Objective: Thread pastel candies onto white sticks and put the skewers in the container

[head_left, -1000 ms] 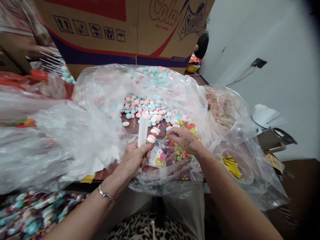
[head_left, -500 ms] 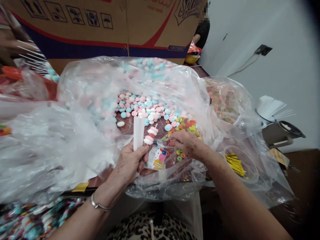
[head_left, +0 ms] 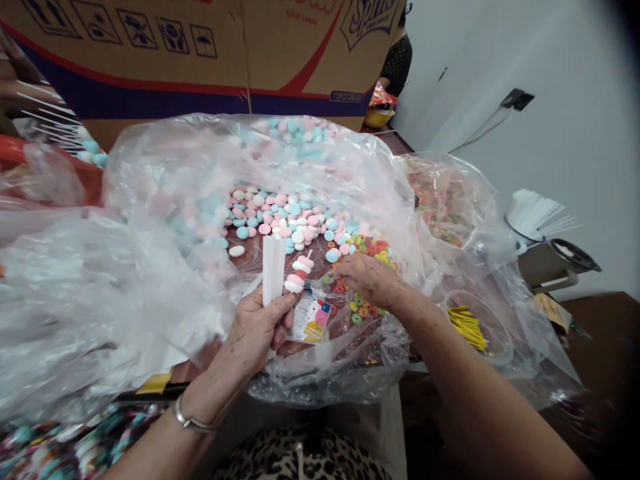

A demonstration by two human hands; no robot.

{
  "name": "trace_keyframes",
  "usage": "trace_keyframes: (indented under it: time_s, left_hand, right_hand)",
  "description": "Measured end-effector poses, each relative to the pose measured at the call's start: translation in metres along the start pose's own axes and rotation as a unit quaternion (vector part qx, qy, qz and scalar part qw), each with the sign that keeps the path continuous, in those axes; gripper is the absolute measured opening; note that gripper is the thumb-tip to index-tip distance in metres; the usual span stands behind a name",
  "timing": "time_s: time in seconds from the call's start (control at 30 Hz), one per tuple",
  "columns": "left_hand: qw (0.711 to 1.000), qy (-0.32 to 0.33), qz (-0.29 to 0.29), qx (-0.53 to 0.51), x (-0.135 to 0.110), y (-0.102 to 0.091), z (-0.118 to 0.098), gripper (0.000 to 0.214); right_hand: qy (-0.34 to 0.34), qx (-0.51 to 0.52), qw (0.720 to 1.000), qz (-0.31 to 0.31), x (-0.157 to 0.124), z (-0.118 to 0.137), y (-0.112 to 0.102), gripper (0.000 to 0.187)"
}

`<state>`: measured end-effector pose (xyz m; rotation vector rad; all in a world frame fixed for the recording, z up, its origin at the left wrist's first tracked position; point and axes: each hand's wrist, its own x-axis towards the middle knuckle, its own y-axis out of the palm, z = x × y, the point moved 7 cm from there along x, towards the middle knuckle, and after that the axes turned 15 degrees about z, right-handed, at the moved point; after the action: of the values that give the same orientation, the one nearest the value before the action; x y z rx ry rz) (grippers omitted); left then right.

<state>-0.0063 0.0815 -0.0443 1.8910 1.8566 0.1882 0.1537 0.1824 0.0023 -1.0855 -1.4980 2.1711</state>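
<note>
Candy stick: the thin candy stick (head_left: pixel 299 273), with pink and white soft rounds threaded on it, stands tilted in the centre of the frame, a little below the middle. Its lower end is in the left hand.
Left hand: the left hand (head_left: pixel 253 327) is closed. Thumb and fingers pinch the stick together with a flat bundle of narrow white strips (head_left: pixel 273 267), which stands upright just left of it.
Small bag: a small clear bag with a coloured print (head_left: pixel 313 319) lies under the stick and touches the left fingers.
Right hand: the right hand (head_left: pixel 367 280) lies palm down just right of the stick, its bent fingertips pressed into the small coloured ring candies (head_left: pixel 373 252). I cannot tell if it pinches one.
Round candies: a heap of pink, blue and white round candies (head_left: pixel 280 213) lies above both hands on the big crumpled clear plastic sheet (head_left: pixel 165 200).
Around: a brown cardboard box (head_left: pixel 200 60) runs along the top, and a clear tub with yellow strips (head_left: pixel 467 327) sits at the lower right.
Risk, grip: one pinch carries two things, so I think the stick may turn or slip and the top rounds may slide off.
Risk, rings: the rings are small, and one may drop among the round candies.
Risk, sheet: the plastic hangs over the near edge, so a pull from a wrist could send candies to the floor.
</note>
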Motion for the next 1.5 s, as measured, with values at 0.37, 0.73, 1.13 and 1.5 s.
trace_keyframes:
  time_s: [0.37, 0.73, 1.13, 1.5]
  left_hand:
    - [1.000, -0.004, 0.005, 0.005, 0.000, 0.000, 0.002, 0.029]
    - [1.000, -0.008, 0.009, 0.009, 0.000, -0.001, 0.004, 0.030]
    - [0.994, -0.067, 0.087, -0.006, -0.002, 0.017, 0.007, 0.033]
    - [0.994, -0.067, 0.088, -0.012, -0.002, 0.018, 0.006, 0.034]
  right_hand:
    - [0.039, -0.115, 0.991, -0.063, -0.002, 0.004, 0.017, 0.021]
    - [0.068, -0.071, 0.991, -0.089, -0.017, 0.010, 0.017, 0.023]
    - [-0.063, 0.628, 0.728, -0.268, -0.010, -0.009, 0.009, 0.024]
    - [-0.083, 0.409, 0.849, -0.324, -0.027, 0.009, -0.006, 0.020]
